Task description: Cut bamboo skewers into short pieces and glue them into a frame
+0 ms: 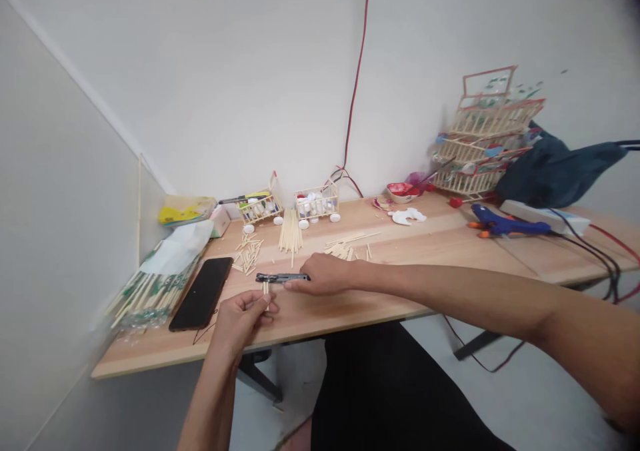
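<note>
My left hand [243,318] pinches a few thin wooden sticks [266,288] upright between thumb and fingers, close to the front edge of the table. My right hand [323,274] is wrapped round slim grey pliers [283,278] pointing left. Their jaws lie across the top of the sticks; whether they are closed on them I cannot tell. Behind my hands lie a pile of short cut sticks [249,254], a bundle of longer sticks [291,231] and more loose sticks [345,246].
A phone [201,294] and bagged sticks [157,288] lie at left. Two small stick carts [260,210] [317,204] stand by the wall. At right are stacked stick baskets [473,148], a blue glue gun [507,223], a power strip [545,216] with cables, and a red-stained bowl [403,194].
</note>
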Demonstrator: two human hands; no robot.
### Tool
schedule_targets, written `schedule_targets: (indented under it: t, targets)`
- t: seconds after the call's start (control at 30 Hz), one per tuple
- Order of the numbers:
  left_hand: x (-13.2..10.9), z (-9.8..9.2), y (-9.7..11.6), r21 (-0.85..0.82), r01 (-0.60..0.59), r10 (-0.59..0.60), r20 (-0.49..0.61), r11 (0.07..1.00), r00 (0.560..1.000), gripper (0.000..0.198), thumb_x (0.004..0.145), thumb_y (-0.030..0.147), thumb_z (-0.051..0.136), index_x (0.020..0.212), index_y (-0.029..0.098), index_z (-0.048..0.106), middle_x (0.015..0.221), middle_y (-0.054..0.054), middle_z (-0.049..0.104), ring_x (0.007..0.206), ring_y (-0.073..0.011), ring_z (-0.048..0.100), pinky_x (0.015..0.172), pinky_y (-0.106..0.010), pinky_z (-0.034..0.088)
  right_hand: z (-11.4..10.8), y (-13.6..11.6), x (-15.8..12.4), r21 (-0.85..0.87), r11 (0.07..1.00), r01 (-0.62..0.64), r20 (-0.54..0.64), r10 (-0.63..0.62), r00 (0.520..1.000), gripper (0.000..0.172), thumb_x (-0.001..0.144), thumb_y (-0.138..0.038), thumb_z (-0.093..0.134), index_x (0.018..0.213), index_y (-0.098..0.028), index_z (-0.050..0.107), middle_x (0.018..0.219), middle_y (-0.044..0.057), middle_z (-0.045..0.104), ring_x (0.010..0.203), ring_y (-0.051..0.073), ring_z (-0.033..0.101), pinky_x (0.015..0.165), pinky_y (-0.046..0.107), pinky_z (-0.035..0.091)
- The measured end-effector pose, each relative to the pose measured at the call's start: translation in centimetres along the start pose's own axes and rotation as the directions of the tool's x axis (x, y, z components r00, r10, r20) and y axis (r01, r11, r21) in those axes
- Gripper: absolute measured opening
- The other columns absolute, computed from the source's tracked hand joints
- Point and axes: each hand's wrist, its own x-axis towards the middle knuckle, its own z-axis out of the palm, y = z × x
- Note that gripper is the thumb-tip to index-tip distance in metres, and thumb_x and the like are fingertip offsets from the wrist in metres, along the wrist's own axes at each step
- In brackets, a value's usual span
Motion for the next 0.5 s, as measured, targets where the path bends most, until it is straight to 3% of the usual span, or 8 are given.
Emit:
schedule_targets:
  t: [0.13, 0.23, 0.3, 0.37, 0.5]
  targets:
    - [-0.1, -0.1, -0.1, -0.017, -0.005, 0.004, -0.032, 1.0, 0.999, 0.048, 0.051, 0.048, 0.082, 0.077, 0.009, 0.072, 0.069, -0.01, 0.071, 0.062, -0.0162, 0.066, 0.059, -0.025, 0.054, -2.2, 0.5, -0.8, 0.156, 0.988, -0.022, -0.039, 0.029, 0.999, 0.079, 0.082, -0.078, 0.026, 0.082, -0.012, 0.069, 0.079, 0.014, 0.07, 0.067, 0.019, 0.063, 0.059, 0.026, 0.041]
    - [0.0, 0.0, -0.3, -0.024, -0.001, -0.001, -0.069, 1.0, 0.998, 0.051, 0.05, 0.048, 0.083, 0.082, 0.009, 0.072, 0.071, -0.01, 0.072, 0.062, -0.0157, 0.066, 0.059, -0.024, 0.054, -4.1, 1.5, -1.4, 0.343, 0.93, -0.13, 0.192, 0.066, 0.979, 0.08, 0.074, -0.083, 0.033, 0.078, -0.011, 0.068, 0.067, 0.009, 0.067, 0.052, 0.014, 0.057, 0.052, 0.025, 0.042]
    - [0.1, 0.1, -0.4, -0.025, 0.006, -0.008, -0.095, 1.0, 0.995, 0.051, 0.05, 0.048, 0.083, 0.082, 0.009, 0.071, 0.07, -0.009, 0.072, 0.061, -0.0154, 0.066, 0.058, -0.024, 0.055, -5.0, 2.4, -1.5, 0.434, 0.888, -0.152, 0.265, 0.035, 0.964, 0.079, 0.07, -0.084, 0.038, 0.079, -0.012, 0.068, 0.067, 0.007, 0.066, 0.05, 0.012, 0.055, 0.052, 0.024, 0.044]
    - [0.2, 0.1, -0.5, -0.029, 0.011, -0.015, -0.113, 1.0, 0.993, 0.051, 0.05, 0.048, 0.083, 0.081, 0.01, 0.071, 0.071, -0.009, 0.072, 0.061, -0.0153, 0.066, 0.058, -0.024, 0.055, -5.5, 3.2, -1.6, 0.521, 0.844, -0.125, 0.216, 0.011, 0.976, 0.078, 0.071, -0.083, 0.039, 0.08, -0.012, 0.068, 0.068, 0.007, 0.066, 0.05, 0.011, 0.054, 0.053, 0.024, 0.045]
    - [0.3, 0.4, -0.7, -0.043, 0.001, -0.007, -0.143, 0.999, 0.99, 0.049, 0.053, 0.045, 0.083, 0.085, 0.011, 0.069, 0.075, -0.009, 0.073, 0.068, -0.0169, 0.068, 0.06, -0.024, 0.055, -5.7, 5.3, -1.4, 0.651, 0.759, 0.027, -0.122, 0.069, 0.99, 0.073, 0.077, -0.079, 0.038, 0.081, -0.011, 0.066, 0.064, 0.006, 0.063, 0.05, 0.011, 0.054, 0.051, 0.023, 0.044]
